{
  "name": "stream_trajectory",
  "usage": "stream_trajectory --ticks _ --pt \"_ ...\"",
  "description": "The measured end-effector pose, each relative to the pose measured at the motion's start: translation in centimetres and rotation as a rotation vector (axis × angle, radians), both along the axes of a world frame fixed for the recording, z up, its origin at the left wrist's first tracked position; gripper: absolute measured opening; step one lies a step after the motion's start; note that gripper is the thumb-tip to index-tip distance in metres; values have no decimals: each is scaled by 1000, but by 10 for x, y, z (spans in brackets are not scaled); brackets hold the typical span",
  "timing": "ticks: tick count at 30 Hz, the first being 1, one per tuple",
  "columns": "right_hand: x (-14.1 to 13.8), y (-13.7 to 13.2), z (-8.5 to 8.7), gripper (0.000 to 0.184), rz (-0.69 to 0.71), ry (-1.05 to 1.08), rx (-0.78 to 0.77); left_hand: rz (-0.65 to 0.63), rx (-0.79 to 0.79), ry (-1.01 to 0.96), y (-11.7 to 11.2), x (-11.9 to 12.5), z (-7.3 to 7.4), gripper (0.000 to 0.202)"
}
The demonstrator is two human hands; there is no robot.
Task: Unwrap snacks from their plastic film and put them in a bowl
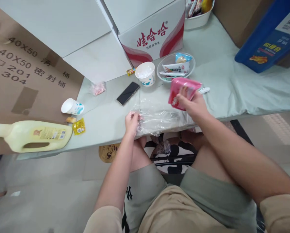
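My left hand (pixel 132 123) pinches the left edge of a clear plastic bag (pixel 159 116) that lies on the table's front edge. My right hand (pixel 192 103) holds a pink snack packet (pixel 182 89) just above the bag's right side. Both hands are closed on what they hold. Right behind the packet stands a clear bowl (pixel 189 61) with several wrapped snacks in it.
A black phone (pixel 128 93), a white paper cup (pixel 145 73) and a tipped cup (pixel 72 106) lie on the pale green table (pixel 232 84). A yellow jug (pixel 33 136) lies at the left edge. White cartons (pixel 149 32) and a blue box (pixel 268 35) stand behind.
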State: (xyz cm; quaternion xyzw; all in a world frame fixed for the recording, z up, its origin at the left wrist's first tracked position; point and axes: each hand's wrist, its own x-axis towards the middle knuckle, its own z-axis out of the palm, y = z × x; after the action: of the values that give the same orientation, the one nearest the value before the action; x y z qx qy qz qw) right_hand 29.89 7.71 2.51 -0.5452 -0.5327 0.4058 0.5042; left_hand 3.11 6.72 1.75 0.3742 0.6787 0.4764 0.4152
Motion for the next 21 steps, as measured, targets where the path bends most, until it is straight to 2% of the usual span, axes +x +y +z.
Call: stream_trajectory --ticks 2,4,6,9,11,13,14,16,18,20,21 --pt "11 2 1 45 -129 -29 60 -31 94 53 -6 -7 -13 17" --pt "22 4 10 43 -200 -196 147 -78 147 79 -9 -10 -21 19" --pt "31 9 31 41 -195 -397 226 -108 155 103 -11 -11 -25 21" --pt "37 25 74 45 -144 -563 286 -123 162 122 -10 -11 -26 22" --pt "36 45 100 47 -90 -682 286 -127 175 138 -10 -11 -26 23" --pt "34 72 114 40 -18 -831 269 -136 181 175 -11 -11 -26 23" --pt "33 87 115 37 21 -906 262 -142 179 198 -12 -11 -26 24" --pt "32 121 103 33 75 -1015 259 -153 166 236 -13 -11 -26 25" --pt "35 156 78 35 127 -1064 236 -160 158 259 -14 -12 -25 26" --pt "41 188 46 46 187 -1075 225 -160 156 270 -14 -12 -24 26" --pt "44 202 31 45 188 -1055 245 -157 158 273 -15 -12 -24 26"
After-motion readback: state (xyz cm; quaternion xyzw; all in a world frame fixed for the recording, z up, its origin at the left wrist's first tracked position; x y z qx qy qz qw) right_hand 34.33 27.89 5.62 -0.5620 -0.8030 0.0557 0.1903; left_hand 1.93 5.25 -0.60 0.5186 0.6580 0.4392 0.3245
